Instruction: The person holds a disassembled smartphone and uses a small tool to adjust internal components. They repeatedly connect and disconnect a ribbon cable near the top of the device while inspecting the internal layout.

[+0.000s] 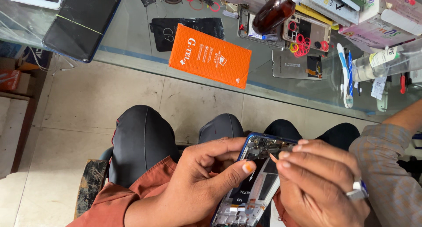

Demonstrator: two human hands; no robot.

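The left hand gripped an opened phone with a blue rim, its back cover off and its inner boards and dark battery bared. The fingers wrapped the left edge and the thumb lay across the battery. The phone sat low in the near middle of the view, above the person's lap, tilted with its camera end pointing far.

The right hand, with a ring on one finger, was closed narrowly at its fingertips on a thin pale tool. The tool's tip touched the upper part of the phone's innards, near the camera end. Most of the tool was hidden under the fingers, so its kind could not be told.

Beyond the knees in dark trousers lay a tiled floor, and farther still a glass surface. On it rested an orange padded packet near the middle, a dark tablet at the far left, and a brown bottle lying tilted to the right of the packet. Just right of the bottle lay another opened phone frame with red rings on it. A toothbrush sat farther right, and a clear plastic bottle lay at the right edge.
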